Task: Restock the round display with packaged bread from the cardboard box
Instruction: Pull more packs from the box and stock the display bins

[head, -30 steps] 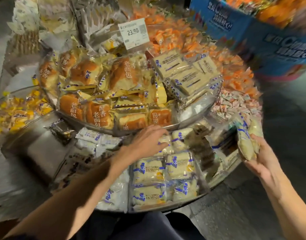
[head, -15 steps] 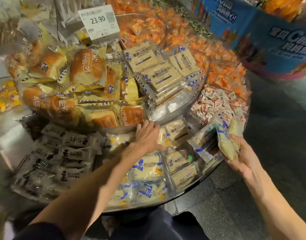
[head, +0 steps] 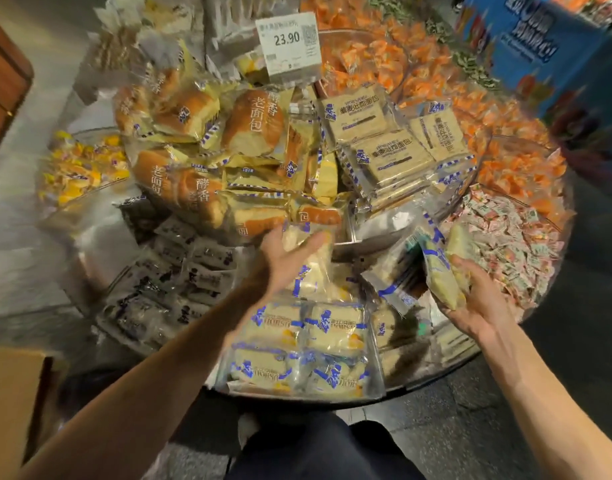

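The left hand (head: 284, 261) curls its fingers round a clear blue-printed packet of pale bread (head: 313, 271) over the round tiered display (head: 419, 384); the right hand (head: 481, 303) grips similar packets (head: 443, 285) beside pink-wrapped sweets (head: 512, 244); the brown cardboard box (head: 10, 410) sits lower left.

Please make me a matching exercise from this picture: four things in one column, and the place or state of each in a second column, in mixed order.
Column one:
1 price tag
2 cardboard box
3 right hand
4 yellow sweets

Column two:
A holds pale bread packs
B bottom left corner
C top middle, reads 23.90
D left side of the display

Pairs: 1-C, 2-B, 3-A, 4-D.
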Available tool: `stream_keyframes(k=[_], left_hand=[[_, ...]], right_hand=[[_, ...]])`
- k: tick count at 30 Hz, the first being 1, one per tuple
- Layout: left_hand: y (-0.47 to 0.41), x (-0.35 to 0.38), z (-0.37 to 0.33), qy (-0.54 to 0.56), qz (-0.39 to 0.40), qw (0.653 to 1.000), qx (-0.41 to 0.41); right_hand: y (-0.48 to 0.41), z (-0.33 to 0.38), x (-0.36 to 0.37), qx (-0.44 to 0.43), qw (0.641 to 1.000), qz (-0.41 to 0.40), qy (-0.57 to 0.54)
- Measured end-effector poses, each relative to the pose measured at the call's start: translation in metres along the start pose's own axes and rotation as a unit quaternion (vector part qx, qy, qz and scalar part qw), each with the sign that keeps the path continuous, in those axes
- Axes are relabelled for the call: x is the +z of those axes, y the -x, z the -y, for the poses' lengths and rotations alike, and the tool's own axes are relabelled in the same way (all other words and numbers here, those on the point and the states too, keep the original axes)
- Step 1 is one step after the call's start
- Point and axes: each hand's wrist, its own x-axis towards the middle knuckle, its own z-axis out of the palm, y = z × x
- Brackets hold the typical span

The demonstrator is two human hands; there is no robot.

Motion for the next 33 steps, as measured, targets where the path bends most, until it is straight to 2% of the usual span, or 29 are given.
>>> stream_keyframes(k=[3,4,9,12,15,18,19,21,24,27,30,31,33], left_hand=[[0.004,-0.038,0.012,0.182,-0.023,0.982,-0.052],[0.006,-0.051,0.019,0.2,-0.031,0.977,-0.067],[0.017,-0.08,0.058,0.177,-0.059,0.978,-0.092],[0.029,-0.065,0.077,0.193,-0.029,0.976,-0.097],[0.038,-0.049,0.098,0.095,-0.027,0.994,-0.047],[0.047,-0.041,0.12,-0.075,-0.033,0.995,0.064],[0.047,-0.039,0.128,-0.148,-0.029,0.982,0.111],[0.044,-0.038,0.138,-0.312,-0.035,0.934,0.169],[0.038,-0.036,0.14,-0.478,-0.074,0.855,0.186],[0.035,-0.025,0.135,-0.547,-0.05,0.822,0.147],[0.036,-0.016,0.126,-0.57,-0.027,0.811,0.13],[0.035,-0.016,0.124,-0.57,-0.022,0.812,0.122],[0.034,-0.014,0.11,-0.513,-0.008,0.853,0.096]], right_hand=[[-0.001,-0.003,0.01,-0.017,1.0,-0.014,-0.007],[0.0,-0.004,0.012,-0.023,0.999,-0.019,-0.012],[0.011,-0.021,0.007,-0.027,0.999,-0.021,-0.027],[0.022,-0.031,0.007,-0.025,0.999,-0.018,-0.045],[0.029,-0.031,0.002,-0.06,0.995,-0.037,-0.067],[0.039,-0.031,-0.004,-0.069,0.993,-0.042,-0.088],[0.041,-0.031,-0.008,-0.073,0.992,-0.041,-0.096],[0.044,-0.033,-0.012,-0.08,0.988,-0.044,-0.123],[0.044,-0.034,-0.018,-0.074,0.984,-0.043,-0.155],[0.042,-0.028,-0.025,-0.063,0.986,-0.033,-0.153],[0.042,-0.017,-0.033,-0.067,0.985,-0.036,-0.153],[0.041,-0.012,-0.038,-0.071,0.985,-0.038,-0.151],[0.041,-0.003,-0.047,-0.076,0.985,-0.045,-0.145]])
